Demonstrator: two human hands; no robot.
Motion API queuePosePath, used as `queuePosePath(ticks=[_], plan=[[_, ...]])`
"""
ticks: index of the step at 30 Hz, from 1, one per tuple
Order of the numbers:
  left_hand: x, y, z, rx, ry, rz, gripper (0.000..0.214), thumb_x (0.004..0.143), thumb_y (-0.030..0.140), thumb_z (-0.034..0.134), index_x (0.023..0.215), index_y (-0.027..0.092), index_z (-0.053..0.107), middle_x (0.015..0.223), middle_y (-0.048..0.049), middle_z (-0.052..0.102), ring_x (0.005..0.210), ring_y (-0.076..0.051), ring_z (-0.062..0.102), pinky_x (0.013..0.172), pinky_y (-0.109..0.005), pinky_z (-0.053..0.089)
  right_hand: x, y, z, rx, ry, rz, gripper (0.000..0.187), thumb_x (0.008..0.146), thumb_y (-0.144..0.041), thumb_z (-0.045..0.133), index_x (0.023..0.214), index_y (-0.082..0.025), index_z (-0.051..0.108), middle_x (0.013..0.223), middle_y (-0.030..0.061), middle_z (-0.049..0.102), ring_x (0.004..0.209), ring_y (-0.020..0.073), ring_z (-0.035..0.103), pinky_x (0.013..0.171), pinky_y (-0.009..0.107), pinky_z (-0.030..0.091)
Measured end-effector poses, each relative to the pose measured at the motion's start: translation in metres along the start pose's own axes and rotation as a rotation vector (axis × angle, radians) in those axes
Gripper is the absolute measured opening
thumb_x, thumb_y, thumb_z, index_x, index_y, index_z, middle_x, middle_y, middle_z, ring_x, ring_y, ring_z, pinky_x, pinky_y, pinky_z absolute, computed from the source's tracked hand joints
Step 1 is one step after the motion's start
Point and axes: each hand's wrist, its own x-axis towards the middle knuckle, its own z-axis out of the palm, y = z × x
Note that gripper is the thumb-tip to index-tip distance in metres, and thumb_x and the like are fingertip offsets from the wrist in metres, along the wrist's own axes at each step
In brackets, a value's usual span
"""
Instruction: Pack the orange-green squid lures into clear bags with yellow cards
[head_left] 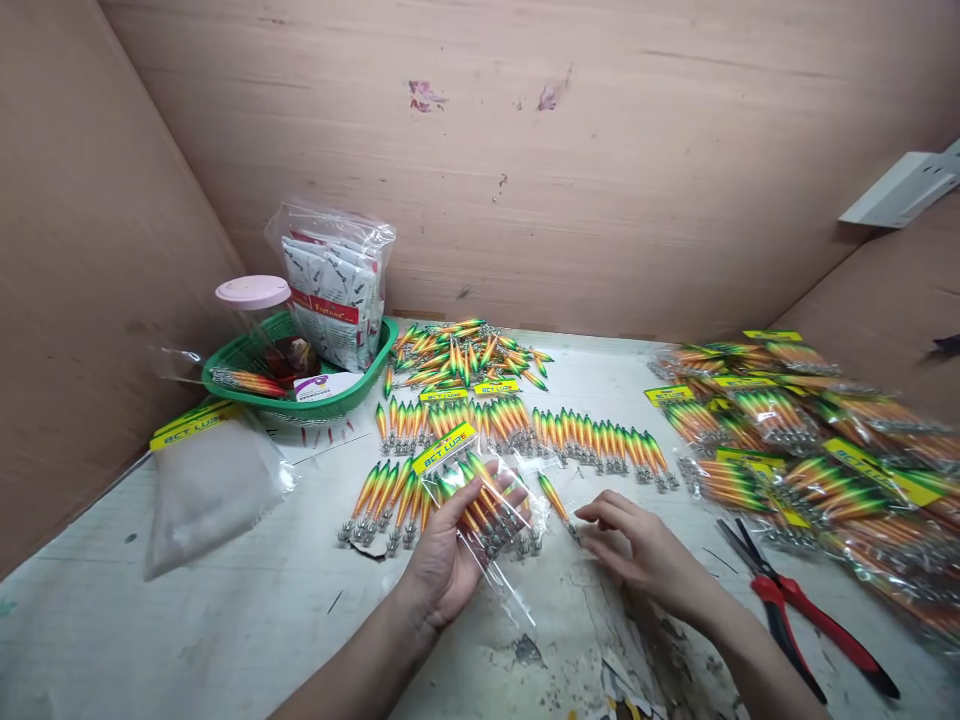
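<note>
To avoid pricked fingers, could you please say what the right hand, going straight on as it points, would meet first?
The right hand would likely meet the lone squid jig, near its hooked end; they may be touching.

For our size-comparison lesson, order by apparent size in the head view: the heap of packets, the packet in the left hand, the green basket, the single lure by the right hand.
1. Heap of packets
2. Green basket and held packet: unsure, since the packet is nearer
3. Single lure

Red-handled pliers (766, 580), a green basket (373, 376) and, upper right, perhaps a wall socket (892, 190).
</note>
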Motion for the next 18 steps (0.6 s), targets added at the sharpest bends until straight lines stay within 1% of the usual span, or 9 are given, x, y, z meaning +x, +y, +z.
queuePosePath(ticks=[2,4,6,8,10,13,14,16,18], plan=[[0.000,-0.001,0.001,0.022,0.041,0.006,0.049,0.084,0.012,0.056,0.131,0.008,0.045,0.112,-0.0153,0.062,0.098,-0.025,0.063,0.093,-0.041,0.050,-0.002,0.003,0.012,0.007,-0.044,-0.002,0.019,0.083,-0.013,0.049,0.098,-0.019,0.058,0.089,0.0050,0.058,0.079,0.0133,0.059,0.065,0.023,0.049],[0.002,-0.001,0.000,0.049,0.064,0.008,0.049,0.082,0.009,0.057,0.129,0.007,0.046,0.113,-0.0152,0.062,0.099,-0.026,0.063,0.093,-0.041,0.050,-0.003,0.001,0.020,0.003,-0.046,-0.006,0.020,0.085,-0.014,0.045,0.100,-0.018,0.058,0.091,0.0075,0.057,0.084,0.0158,0.058,0.067,0.026,0.050],[0.004,-0.002,-0.002,0.067,0.059,0.006,0.048,0.080,0.007,0.058,0.127,0.007,0.048,0.116,-0.0149,0.060,0.100,-0.027,0.062,0.093,-0.041,0.050,-0.006,-0.004,0.019,0.006,-0.036,-0.025,0.019,0.088,-0.015,0.042,0.099,-0.017,0.056,0.091,0.0086,0.057,0.083,0.0163,0.058,0.067,0.027,0.049],[0.006,-0.002,-0.004,0.075,0.044,0.009,0.047,0.080,0.006,0.059,0.126,0.007,0.048,0.120,-0.0147,0.059,0.102,-0.027,0.061,0.094,-0.042,0.050,-0.012,-0.012,0.004,0.030,-0.014,-0.062,0.014,0.089,-0.016,0.044,0.099,-0.018,0.054,0.089,0.0077,0.056,0.082,0.0149,0.057,0.066,0.025,0.049],[0.006,-0.002,-0.005,0.073,0.036,0.014,0.046,0.081,0.007,0.059,0.126,0.007,0.048,0.122,-0.0145,0.058,0.103,-0.028,0.061,0.095,-0.042,0.049,-0.021,-0.021,-0.021,0.079,0.001,-0.093,0.014,0.088,-0.017,0.049,0.102,-0.020,0.051,0.090,0.0060,0.056,0.083,0.0130,0.057,0.068,0.022,0.049],[0.006,-0.002,-0.005,0.064,0.012,0.010,0.046,0.081,0.007,0.058,0.126,0.007,0.047,0.122,-0.0149,0.057,0.103,-0.027,0.061,0.096,-0.043,0.048,-0.033,-0.038,-0.059,0.226,-0.061,-0.136,0.031,0.084,-0.017,0.059,0.113,-0.022,0.047,0.095,0.0052,0.056,0.089,0.0136,0.057,0.074,0.022,0.049],[0.005,-0.003,-0.005,0.062,0.002,0.006,0.046,0.082,0.007,0.058,0.126,0.006,0.047,0.122,-0.0151,0.057,0.103,-0.028,0.061,0.097,-0.043,0.048,-0.034,-0.045,-0.067,0.298,-0.115,-0.171,0.035,0.083,-0.016,0.060,0.115,-0.022,0.046,0.095,0.0052,0.056,0.089,0.0141,0.057,0.075,0.023,0.049],[0.003,-0.003,-0.004,0.066,-0.018,-0.009,0.045,0.082,0.008,0.057,0.126,0.006,0.048,0.122,-0.0154,0.057,0.103,-0.028,0.061,0.097,-0.045,0.047,-0.030,-0.059,-0.073,0.369,-0.213,-0.226,0.037,0.081,-0.014,0.063,0.113,-0.022,0.047,0.092,0.0047,0.056,0.087,0.0143,0.057,0.076,0.024,0.049],[0.002,-0.003,-0.004,0.083,-0.023,-0.019,0.044,0.083,0.009,0.057,0.126,0.006,0.049,0.120,-0.0156,0.059,0.102,-0.028,0.061,0.097,-0.044,0.047,-0.020,-0.072,-0.065,0.304,-0.208,-0.255,0.032,0.079,-0.010,0.063,0.106,-0.020,0.050,0.088,0.0040,0.057,0.083,0.0131,0.057,0.075,0.024,0.049]])
